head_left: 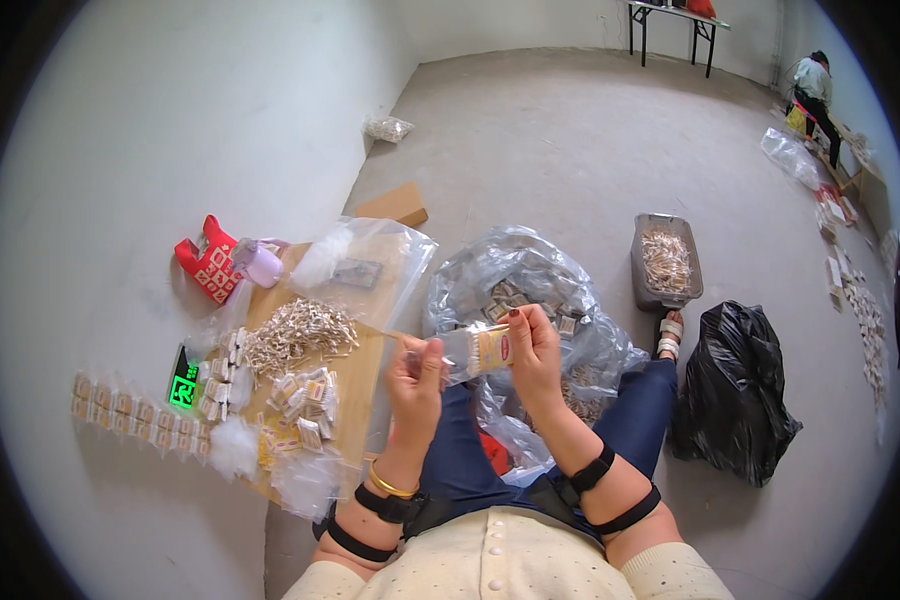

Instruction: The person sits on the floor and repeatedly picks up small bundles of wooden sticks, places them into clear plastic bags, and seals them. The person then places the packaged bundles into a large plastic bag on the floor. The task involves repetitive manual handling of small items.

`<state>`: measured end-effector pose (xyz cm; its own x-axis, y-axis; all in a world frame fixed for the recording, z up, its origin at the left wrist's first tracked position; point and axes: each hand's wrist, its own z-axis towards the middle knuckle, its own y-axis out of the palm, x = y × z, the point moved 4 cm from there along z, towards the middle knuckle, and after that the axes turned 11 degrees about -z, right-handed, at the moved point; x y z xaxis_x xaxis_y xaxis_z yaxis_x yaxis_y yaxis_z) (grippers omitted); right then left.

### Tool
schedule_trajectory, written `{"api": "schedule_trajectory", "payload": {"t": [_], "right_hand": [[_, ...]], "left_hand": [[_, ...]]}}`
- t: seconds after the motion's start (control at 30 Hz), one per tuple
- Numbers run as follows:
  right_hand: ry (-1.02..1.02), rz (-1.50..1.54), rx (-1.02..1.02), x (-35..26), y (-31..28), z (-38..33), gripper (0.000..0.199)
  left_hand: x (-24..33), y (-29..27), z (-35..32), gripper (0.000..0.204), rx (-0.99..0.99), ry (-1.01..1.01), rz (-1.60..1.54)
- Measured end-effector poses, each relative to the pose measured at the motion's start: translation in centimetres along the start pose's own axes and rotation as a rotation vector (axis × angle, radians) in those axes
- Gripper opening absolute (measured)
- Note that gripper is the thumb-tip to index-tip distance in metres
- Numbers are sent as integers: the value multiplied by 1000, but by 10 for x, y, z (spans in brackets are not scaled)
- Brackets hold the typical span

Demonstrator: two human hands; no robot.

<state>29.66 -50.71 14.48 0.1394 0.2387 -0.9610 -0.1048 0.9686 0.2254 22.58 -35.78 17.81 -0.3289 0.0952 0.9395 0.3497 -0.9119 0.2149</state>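
Observation:
Above my lap, a small clear bag of cotton swabs (488, 349) with a yellow and red label is stretched between my hands. My left hand (415, 380) pinches the loose clear plastic at its left end. Fingers of my right hand (536, 352) close on the filled right end, near the label. Left of my hands, a wooden board (362, 350) carries a heap of loose cotton swabs (300, 335) and a pile of small swab bundles (305, 400). Beneath the held bag, a large clear plastic sack (470, 262) contains several small packs.
A grey bin of swabs (667, 262) and a black plastic bag (735, 395) stand to the right. Bagged packs (135, 415) line the left wall. Near it are a red bag (210, 262) and a lilac container (261, 266). Another person (813, 95) bends at the far right.

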Motion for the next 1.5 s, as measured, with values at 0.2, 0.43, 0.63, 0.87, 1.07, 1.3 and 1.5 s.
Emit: {"api": "schedule_trajectory", "payload": {"t": [0.2, 0.43, 0.63, 0.87, 1.07, 1.3, 1.5], "right_hand": [[22, 14, 39, 13, -31, 6, 25], [94, 33, 123, 43, -73, 2, 24], [276, -13, 29, 48, -45, -8, 26], [300, -118, -91, 47, 1, -18, 29], [295, -188, -212, 53, 28, -26, 29], [153, -295, -358, 67, 90, -40, 19], [9, -478, -642, 50, 160, -72, 19]], "left_hand": [[1, -20, 0, 21, 103, 17, -40], [3, -154, -32, 21, 385, -150, 165], [-7, -327, -142, 18, 905, 39, 468], [-17, -323, -184, 65, 646, -311, 1537], [-77, -358, -213, 68, 342, -359, 1557], [6, -269, -136, 65, 299, -12, 1041], [31, -154, -74, 65, 66, 33, 561]]}}
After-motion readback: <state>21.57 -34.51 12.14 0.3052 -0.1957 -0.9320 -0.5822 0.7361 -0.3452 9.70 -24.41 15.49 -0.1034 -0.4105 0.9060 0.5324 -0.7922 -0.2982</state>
